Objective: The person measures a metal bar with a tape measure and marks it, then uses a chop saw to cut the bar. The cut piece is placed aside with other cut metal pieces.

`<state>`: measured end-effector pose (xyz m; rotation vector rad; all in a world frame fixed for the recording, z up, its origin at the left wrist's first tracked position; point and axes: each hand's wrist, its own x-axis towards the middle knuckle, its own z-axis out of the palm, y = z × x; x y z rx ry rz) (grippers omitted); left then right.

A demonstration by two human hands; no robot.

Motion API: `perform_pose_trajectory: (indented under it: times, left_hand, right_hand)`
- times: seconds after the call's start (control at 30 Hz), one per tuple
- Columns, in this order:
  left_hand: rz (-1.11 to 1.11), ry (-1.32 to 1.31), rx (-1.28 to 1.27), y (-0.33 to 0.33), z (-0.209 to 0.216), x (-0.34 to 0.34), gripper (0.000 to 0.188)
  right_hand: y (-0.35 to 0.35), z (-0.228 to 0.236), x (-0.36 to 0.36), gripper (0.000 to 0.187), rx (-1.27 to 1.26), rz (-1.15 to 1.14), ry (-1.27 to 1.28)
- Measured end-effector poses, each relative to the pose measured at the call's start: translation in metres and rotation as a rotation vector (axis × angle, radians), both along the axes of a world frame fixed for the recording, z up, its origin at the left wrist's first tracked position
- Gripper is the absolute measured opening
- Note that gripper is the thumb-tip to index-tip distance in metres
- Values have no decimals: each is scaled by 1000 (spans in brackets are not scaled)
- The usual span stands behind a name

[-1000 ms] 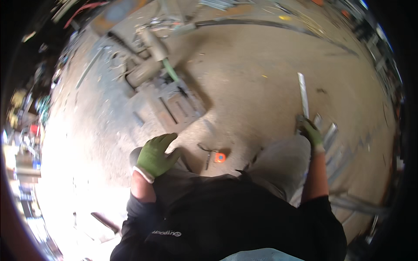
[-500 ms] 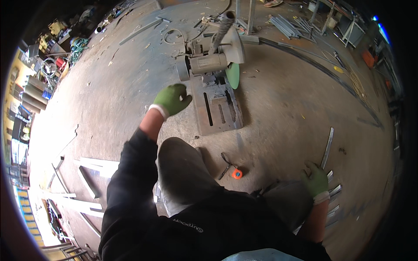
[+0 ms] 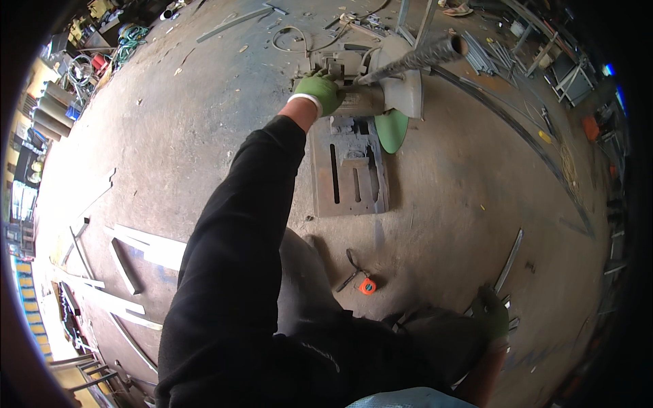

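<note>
A cut-off saw (image 3: 357, 102) with a green disc (image 3: 392, 131) stands on the floor ahead of me. Its slotted metal base (image 3: 326, 197) points toward me, and a tube-like handle (image 3: 422, 60) juts up at the right. My left hand (image 3: 320, 93), in a green glove, lies over the left end of the saw's motor, fingers curled over its far side; the fingertips are partly hidden. Down at the lower right, my gloved right hand (image 3: 491, 314) is beside several short metal strips (image 3: 509, 265). That hand is dark and blurred, so its fingers cannot be told apart.
An orange tape measure (image 3: 367, 285) with a black strap lies between me and the saw. Pale metal lengths (image 3: 129, 302) are spread on the floor at the left. A long dark bar (image 3: 517, 122) curves across the right side. Grey tubes (image 3: 481, 54) are stacked at the far right.
My left hand has moved forward and right from beside the saw base onto the motor. The right hand has dropped a little lower near the strips. The view has shifted slightly.
</note>
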<state>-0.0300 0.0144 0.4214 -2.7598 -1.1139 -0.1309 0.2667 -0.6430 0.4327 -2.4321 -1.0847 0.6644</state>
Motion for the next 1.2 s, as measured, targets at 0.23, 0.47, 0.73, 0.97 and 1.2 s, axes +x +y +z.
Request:
perform_pose_trajectory:
  times: [0.23, 0.47, 0.73, 0.97, 1.2]
  left_hand:
    - [67, -8, 73, -2, -15, 19, 50]
    - [148, -56, -297, -22, 19, 13, 59]
    - [363, -594, -413, -205, -130, -263, 39]
    - [786, 283, -1107, -544, -267, -477, 59]
    - [843, 147, -1276, -622, -312, -480, 63]
  right_hand:
    - [21, 15, -4, 39, -135, 99, -62]
    - [24, -13, 12, 44, -84, 69, 96]
    - [6, -27, 45, 50, -200, -186, 430]
    - [-11, -110, 152, 63, -381, 415, 419]
    - [4, -97, 141, 37, -540, 129, 318]
